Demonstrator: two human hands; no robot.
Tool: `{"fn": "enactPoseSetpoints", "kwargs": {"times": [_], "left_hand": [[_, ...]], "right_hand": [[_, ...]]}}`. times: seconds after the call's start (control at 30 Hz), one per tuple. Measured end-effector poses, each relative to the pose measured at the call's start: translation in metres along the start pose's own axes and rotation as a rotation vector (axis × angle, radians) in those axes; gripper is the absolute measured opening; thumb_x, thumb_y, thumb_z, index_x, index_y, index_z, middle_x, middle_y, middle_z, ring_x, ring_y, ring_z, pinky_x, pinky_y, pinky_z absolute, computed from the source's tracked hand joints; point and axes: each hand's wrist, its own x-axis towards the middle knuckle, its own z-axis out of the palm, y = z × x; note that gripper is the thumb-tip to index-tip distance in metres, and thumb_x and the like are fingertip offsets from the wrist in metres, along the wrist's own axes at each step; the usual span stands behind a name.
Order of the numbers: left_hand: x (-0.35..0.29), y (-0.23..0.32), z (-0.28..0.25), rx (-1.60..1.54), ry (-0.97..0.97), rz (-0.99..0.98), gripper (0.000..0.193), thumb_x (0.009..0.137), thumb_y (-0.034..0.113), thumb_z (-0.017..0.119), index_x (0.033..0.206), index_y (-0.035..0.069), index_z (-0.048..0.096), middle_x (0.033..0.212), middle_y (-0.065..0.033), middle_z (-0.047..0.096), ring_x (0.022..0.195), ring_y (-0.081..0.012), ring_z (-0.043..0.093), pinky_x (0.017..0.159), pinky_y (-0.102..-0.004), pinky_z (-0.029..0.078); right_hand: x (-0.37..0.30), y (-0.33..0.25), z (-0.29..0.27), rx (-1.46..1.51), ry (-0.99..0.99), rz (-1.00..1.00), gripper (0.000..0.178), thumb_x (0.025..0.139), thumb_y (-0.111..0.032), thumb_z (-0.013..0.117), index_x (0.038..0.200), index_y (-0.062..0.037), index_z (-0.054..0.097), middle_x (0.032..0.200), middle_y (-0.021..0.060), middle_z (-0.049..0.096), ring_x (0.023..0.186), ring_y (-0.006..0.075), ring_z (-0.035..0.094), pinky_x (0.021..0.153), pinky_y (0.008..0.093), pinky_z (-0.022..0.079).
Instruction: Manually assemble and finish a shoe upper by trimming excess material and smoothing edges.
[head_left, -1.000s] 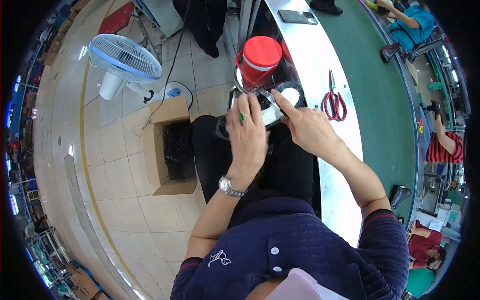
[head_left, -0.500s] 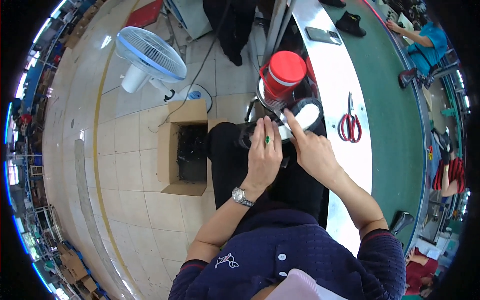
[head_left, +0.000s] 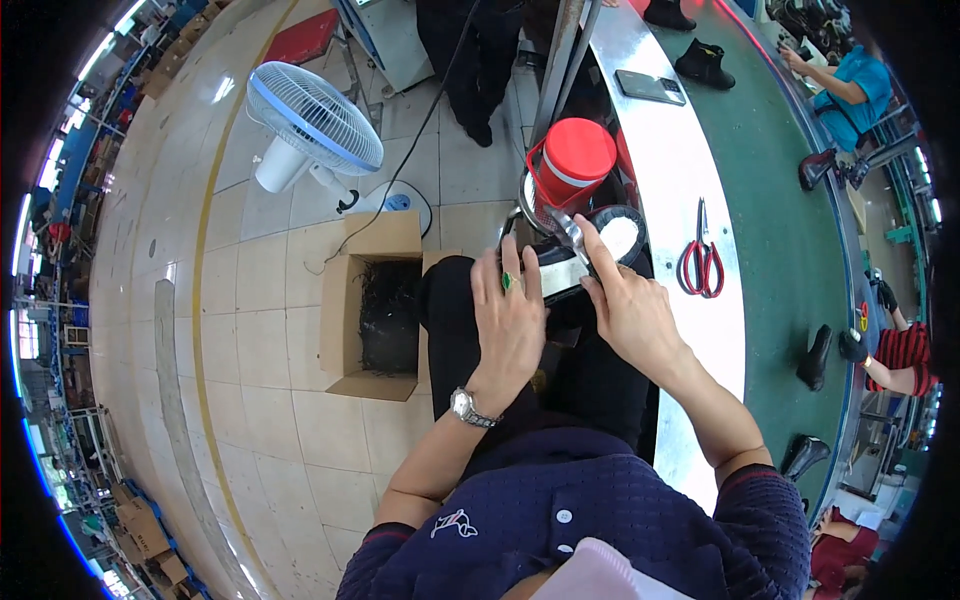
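A black shoe [head_left: 540,252] with a white sole face [head_left: 617,238] lies across my lap, its toe pointing up and to the right. My left hand [head_left: 508,310], with a green-stoned ring, rests along the shoe's near left side. Its fingers are stretched out and spread, a little smeared by motion. My right hand [head_left: 632,310] is closed round a shiny metal tool [head_left: 568,234] at the middle of the shoe. The index finger lies along the tool. Its handle is hidden in the palm, so its exact kind does not show.
An open cardboard box [head_left: 340,320] with dark scraps stands left of my knees. Beyond it is a fan [head_left: 315,120]. A red jug [head_left: 578,155] stands ahead. Red-handled scissors [head_left: 702,265] and a phone [head_left: 650,87] lie on the metal ledge beside a green conveyor [head_left: 775,300] carrying black boots.
My left hand has drawn back left and its fingers have spread. The metal tool shows more plainly by my right index finger. Another boot has come into sight on the conveyor.
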Motion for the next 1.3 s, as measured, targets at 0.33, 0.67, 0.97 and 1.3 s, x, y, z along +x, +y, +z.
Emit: {"fn": "enactPoseSetpoints", "kwargs": {"times": [0.33, 0.67, 0.97, 1.3], "left_hand": [[-0.011, -0.010, 0.017, -0.016, 0.041, 0.067, 0.059, 0.074, 0.014, 0.071, 0.127, -0.005, 0.052, 0.127, -0.0234, 0.053, 0.119, -0.0351, 0.048, 0.109, -0.0522, 0.029], [-0.014, -0.023, 0.009, -0.489, 0.108, -0.153, 0.085, 0.064, 0.008, 0.083, 0.136, 0.002, 0.039, 0.125, -0.0150, 0.059, 0.114, -0.0314, 0.057, 0.095, -0.0368, 0.047], [-0.008, -0.034, 0.004, -0.601, 0.047, -0.146, 0.093, 0.064, 0.010, 0.083, 0.142, 0.005, 0.032, 0.126, -0.0113, 0.061, 0.115, -0.0294, 0.058, 0.095, -0.0356, 0.047], [-0.056, -0.049, -0.017, -0.825, -0.183, -0.334, 0.114, 0.067, 0.036, 0.085, 0.151, 0.007, 0.015, 0.153, -0.0232, 0.019, 0.136, -0.0373, 0.034, 0.106, -0.0415, 0.038]], "right_hand": [[-0.001, -0.003, 0.013, 0.003, 0.024, -0.064, 0.068, 0.087, -0.010, 0.055, 0.147, -0.0112, 0.026, 0.064, 0.0213, 0.063, 0.059, 0.0378, 0.064, 0.054, 0.0460, 0.051], [0.002, -0.011, 0.020, 0.121, 0.084, -0.094, 0.065, 0.088, -0.010, 0.056, 0.146, -0.0096, 0.027, 0.064, 0.0200, 0.063, 0.057, 0.0369, 0.064, 0.051, 0.0453, 0.051], [0.005, -0.012, 0.016, 0.019, -0.140, 0.010, 0.063, 0.086, -0.010, 0.058, 0.143, -0.0100, 0.032, 0.065, 0.0209, 0.063, 0.060, 0.0397, 0.064, 0.057, 0.0482, 0.051], [-0.030, 0.033, -0.024, 0.071, -0.172, 0.105, 0.053, 0.090, -0.007, 0.056, 0.140, -0.0083, 0.037, 0.097, 0.0240, 0.063, 0.080, 0.0409, 0.065, 0.068, 0.0478, 0.051]]}}
